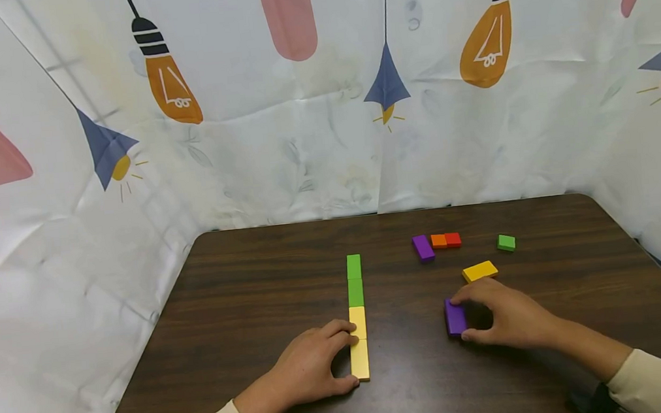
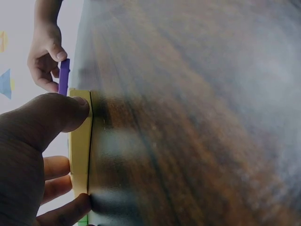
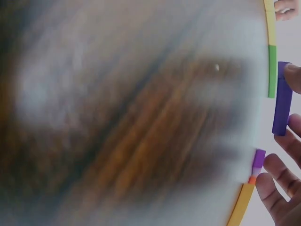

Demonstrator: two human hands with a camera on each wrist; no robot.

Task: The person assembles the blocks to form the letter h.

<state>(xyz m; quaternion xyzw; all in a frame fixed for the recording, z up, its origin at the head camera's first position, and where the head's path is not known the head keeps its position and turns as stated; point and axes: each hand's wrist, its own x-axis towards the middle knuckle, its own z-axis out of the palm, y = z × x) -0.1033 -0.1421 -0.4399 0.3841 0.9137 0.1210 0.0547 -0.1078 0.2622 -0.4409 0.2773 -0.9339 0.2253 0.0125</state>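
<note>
Pinching purple block, brown table, lamp-print cloth

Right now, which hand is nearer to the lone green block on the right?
Right. The right hand grips a purple block on the person's side of the green block; the left hand is farther off leftward, touching the pale yellow blocks.

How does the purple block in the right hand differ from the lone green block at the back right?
The purple block looks longer; the green block looks shorter and stubbier. The purple block is pinched in the right hand, while the green block lies untouched on the table. Both are plain, straight-edged blocks.
</note>
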